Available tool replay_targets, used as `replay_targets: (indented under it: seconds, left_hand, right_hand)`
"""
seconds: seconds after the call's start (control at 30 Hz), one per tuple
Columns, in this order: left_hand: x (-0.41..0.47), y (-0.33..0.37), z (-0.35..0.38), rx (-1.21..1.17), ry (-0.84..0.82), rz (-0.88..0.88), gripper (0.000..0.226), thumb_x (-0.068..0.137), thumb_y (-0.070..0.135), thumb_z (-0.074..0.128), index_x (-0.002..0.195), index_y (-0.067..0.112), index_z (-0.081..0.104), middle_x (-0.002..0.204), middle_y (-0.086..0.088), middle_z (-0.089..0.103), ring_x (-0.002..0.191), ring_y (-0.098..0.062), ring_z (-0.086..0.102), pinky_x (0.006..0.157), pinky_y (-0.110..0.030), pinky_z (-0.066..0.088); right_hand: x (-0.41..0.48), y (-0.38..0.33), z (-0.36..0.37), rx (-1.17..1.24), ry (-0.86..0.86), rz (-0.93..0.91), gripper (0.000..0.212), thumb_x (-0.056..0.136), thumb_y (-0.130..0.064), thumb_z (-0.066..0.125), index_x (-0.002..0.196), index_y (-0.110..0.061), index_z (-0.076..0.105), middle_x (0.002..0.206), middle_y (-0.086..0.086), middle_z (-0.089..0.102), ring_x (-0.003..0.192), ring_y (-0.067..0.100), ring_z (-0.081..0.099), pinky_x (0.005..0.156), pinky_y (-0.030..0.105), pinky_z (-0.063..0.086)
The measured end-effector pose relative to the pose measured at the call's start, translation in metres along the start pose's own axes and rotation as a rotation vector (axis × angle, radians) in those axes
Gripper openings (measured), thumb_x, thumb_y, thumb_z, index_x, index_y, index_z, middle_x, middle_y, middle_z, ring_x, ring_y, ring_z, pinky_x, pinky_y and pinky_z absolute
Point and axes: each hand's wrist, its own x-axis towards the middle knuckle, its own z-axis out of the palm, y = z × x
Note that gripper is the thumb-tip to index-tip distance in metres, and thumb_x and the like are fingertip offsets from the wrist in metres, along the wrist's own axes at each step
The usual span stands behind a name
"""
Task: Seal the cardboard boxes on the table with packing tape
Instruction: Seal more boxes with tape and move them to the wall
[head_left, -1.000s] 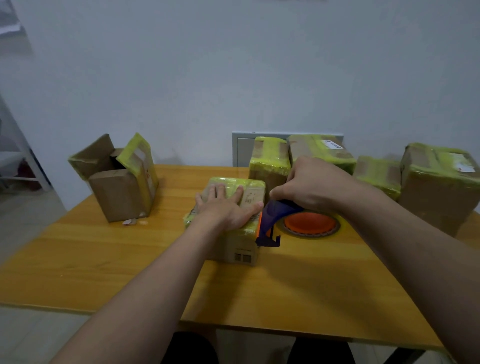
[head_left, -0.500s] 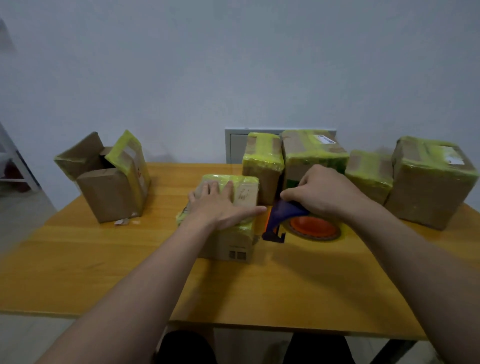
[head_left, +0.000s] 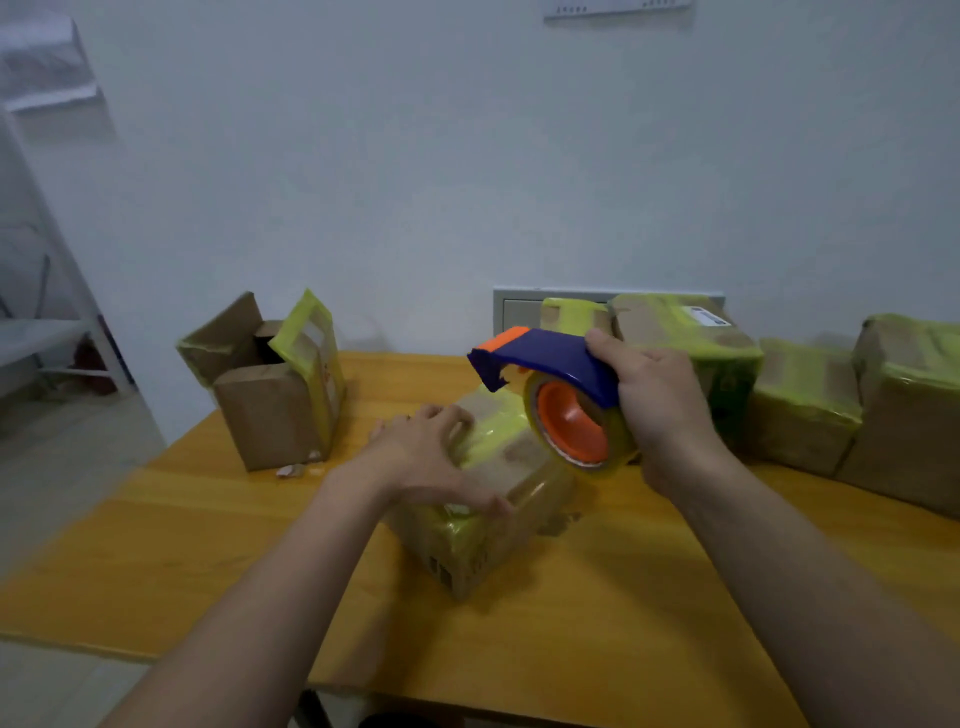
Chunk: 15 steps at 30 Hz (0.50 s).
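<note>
A small cardboard box (head_left: 483, 535) wrapped in yellowish tape sits on the wooden table (head_left: 597, 639), turned with one corner toward me. My left hand (head_left: 431, 462) grips its top and near edge. My right hand (head_left: 660, 410) holds a blue and orange tape dispenser (head_left: 561, 400) with a clear tape roll, raised above the box's right side. An open cardboard box (head_left: 275, 395) with raised flaps stands at the back left.
Several taped cardboard boxes (head_left: 800, 405) line the table's back right against the white wall. A grey wall panel (head_left: 514, 312) sits behind them. Small paper scraps (head_left: 293, 470) lie by the open box. A white shelf frame (head_left: 47, 332) stands off to the left.
My right hand has lifted the tape dispenser off the table to above the box. The box has turned under my left hand, which now grips it. The view has shifted.
</note>
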Motion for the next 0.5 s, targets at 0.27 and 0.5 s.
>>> replay_targets:
  seconds: [0.27,0.5]
  left_hand:
    - [0.007,-0.024,-0.008,-0.382,-0.124,0.313,0.080,0.067,0.081,0.068,0.137,0.046,0.052,0.149,0.021,0.051,0.138,-0.003,0.045,0.128,-0.046,0.014]
    - [0.053,-0.012,-0.001,-0.663,0.199,0.136,0.027,0.096,0.008,0.060,0.120,0.019,0.069,0.113,0.000,0.073,0.108,-0.016,0.068,0.096,-0.037,0.056]
  right_hand:
    - [0.014,0.030,0.069,0.170,0.148,0.005,0.047,0.099,-0.053,0.053,0.094,-0.011,0.073,0.076,-0.005,0.071,0.062,-0.001,0.059,0.057,0.014,0.044]
    - [0.011,0.061,0.067,0.188,0.230,-0.065,0.030,0.090,-0.047,0.068,0.091,-0.018,0.071,0.081,-0.002,0.073,0.071,0.005,0.065,0.067,0.024,0.049]
